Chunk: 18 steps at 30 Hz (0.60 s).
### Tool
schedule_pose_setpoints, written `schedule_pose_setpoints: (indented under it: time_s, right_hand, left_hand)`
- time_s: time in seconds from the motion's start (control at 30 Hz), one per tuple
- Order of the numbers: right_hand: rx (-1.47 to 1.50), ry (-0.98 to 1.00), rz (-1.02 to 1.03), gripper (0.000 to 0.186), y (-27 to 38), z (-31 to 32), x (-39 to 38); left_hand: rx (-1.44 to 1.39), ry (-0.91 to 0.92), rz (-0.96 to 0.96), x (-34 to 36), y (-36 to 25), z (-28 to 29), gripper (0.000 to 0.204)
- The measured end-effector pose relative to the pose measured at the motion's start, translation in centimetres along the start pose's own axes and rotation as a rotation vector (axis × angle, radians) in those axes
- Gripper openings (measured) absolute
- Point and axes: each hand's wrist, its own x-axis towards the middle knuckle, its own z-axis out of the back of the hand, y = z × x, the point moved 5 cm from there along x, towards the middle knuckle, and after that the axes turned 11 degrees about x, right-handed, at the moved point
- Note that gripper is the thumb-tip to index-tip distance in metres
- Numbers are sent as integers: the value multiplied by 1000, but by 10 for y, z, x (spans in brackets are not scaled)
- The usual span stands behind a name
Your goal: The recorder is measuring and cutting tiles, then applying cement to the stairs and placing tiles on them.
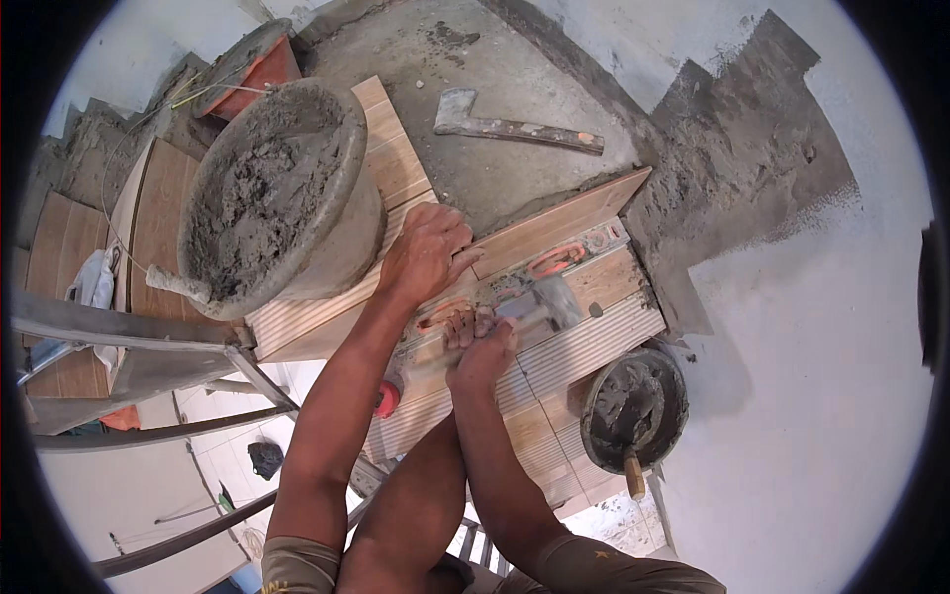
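Observation:
My left hand point(427, 255) has its fingers bent over an upright wood-look tile point(564, 211) at the back of the step, gripping near its left end. My right hand point(480, 351) is closed on a flat metal trowel point(544, 305), blurred by motion, just below a spirit level point(604, 241) with orange-rimmed openings lying along the tiled step point(618, 322). A round red object point(386, 398), perhaps a tape measure, sits beside my forearms, partly hidden.
A large mortar bucket point(267, 188) stands left, a red bucket point(257, 84) behind it. A hammer-like tool point(515, 131) lies on the concrete landing point(524, 69). A small mortar pail point(638, 391) with a handled tool sits right, beside the wall point(802, 376). Metal railing point(139, 332) runs left.

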Motion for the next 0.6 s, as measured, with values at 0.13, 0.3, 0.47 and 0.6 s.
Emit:
schedule_pose_setpoints:
  time_s: [0.13,0.3,0.47,0.6]
  right_hand:
    - [-77,-27,-75,26,-7,-12,-5]
    - [78,-59,-19,23,-11,8,0]
    - [139,-62,-88,22,-20,17,13]
    - [-24,-83,-100,24,-20,1,2]
  left_hand:
    - [2,21,-35,-1,4,-3,25]
    - [7,12,-21,-6,4,-3,26]
    - [6,-30,-28,-3,2,-1,26]
    - [30,2,-36,-4,5,1,25]
